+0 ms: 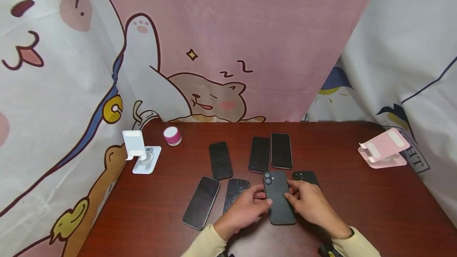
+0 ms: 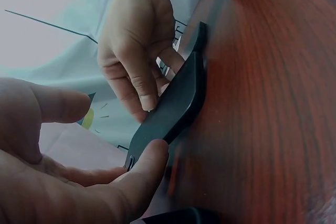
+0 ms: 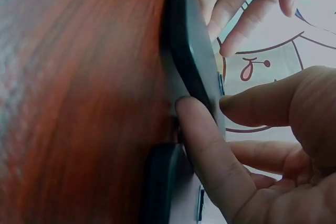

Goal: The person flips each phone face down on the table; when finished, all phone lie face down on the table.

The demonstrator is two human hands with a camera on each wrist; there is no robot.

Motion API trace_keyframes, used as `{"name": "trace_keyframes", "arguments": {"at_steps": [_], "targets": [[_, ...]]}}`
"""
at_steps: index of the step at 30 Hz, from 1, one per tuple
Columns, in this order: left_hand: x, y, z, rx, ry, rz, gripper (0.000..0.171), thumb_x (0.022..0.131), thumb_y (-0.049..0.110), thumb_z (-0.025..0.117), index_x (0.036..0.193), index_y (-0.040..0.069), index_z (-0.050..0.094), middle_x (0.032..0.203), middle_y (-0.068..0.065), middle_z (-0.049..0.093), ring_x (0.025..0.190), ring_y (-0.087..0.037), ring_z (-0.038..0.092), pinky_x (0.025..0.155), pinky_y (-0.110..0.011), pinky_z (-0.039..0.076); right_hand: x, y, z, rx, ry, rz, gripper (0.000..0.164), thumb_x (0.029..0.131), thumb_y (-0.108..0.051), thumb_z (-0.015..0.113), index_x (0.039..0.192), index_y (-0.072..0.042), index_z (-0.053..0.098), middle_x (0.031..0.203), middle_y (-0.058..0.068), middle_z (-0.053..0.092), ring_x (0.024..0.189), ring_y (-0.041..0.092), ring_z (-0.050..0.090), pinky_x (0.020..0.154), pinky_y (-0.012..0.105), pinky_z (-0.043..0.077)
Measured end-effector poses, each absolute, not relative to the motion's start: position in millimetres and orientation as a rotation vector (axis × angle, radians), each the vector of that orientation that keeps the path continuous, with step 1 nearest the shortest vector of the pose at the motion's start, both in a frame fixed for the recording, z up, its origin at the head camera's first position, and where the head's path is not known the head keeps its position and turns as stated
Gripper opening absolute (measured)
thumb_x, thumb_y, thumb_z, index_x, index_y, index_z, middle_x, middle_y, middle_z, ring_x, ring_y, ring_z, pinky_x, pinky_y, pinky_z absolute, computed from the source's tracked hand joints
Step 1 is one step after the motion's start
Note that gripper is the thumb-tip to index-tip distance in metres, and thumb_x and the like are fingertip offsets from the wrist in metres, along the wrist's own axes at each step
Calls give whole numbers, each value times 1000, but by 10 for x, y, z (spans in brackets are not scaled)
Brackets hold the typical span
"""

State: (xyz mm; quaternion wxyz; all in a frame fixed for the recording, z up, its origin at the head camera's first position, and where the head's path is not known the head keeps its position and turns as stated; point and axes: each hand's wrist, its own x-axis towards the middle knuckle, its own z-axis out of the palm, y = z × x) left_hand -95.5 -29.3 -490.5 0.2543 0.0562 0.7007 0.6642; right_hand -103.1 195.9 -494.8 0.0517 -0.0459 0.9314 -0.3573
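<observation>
In the head view, a dark smartphone (image 1: 280,205) lies back side up between both hands, its two-lens camera bump at the top left corner. My left hand (image 1: 248,208) pinches its left edge, with the thumb over the back. From the other side my right hand (image 1: 312,203) grips the right edge between thumb and fingers. The left wrist view shows the phone (image 2: 170,100) tilted close over the table. Under my right hand lies another dark phone (image 1: 310,177), camera side up. A phone with a speckled screen (image 1: 236,188) is partly hidden by my left hand.
Several more phones lie face up on the brown table (image 1: 143,209), including a silver-edged phone (image 1: 201,203) and a black phone (image 1: 220,160). A white phone stand (image 1: 146,158) and pink-and-white jar (image 1: 172,136) stand left; a pink stand (image 1: 385,150) is at right.
</observation>
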Motion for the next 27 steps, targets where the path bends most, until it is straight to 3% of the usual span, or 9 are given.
{"name": "trace_keyframes", "arguments": {"at_steps": [6,20,27], "targets": [[-946,-307,-4889,133,1920,1783,58,101,15,69,151,-6,48,140,-21,64,120,-25,71,90,-39,63,-1009,1943,-4911,-109,2792,-1131,44,93,-9,78,132,7,68,100,8,75,68,6,68,51,22,55],[-946,-370,-4898,159,1913,1744,60,103,17,68,153,-7,45,149,-23,60,129,-30,67,97,-40,62,-985,1967,-4890,-69,2731,-1188,38,93,-10,78,128,2,72,109,12,78,70,8,71,52,24,57],[-929,-404,-4898,164,1948,1742,57,102,18,68,151,-5,49,147,-23,61,130,-33,66,101,-45,59,-993,1991,-4863,-95,2733,-1158,35,95,-12,77,127,1,72,97,5,80,68,8,71,54,24,56]]}}
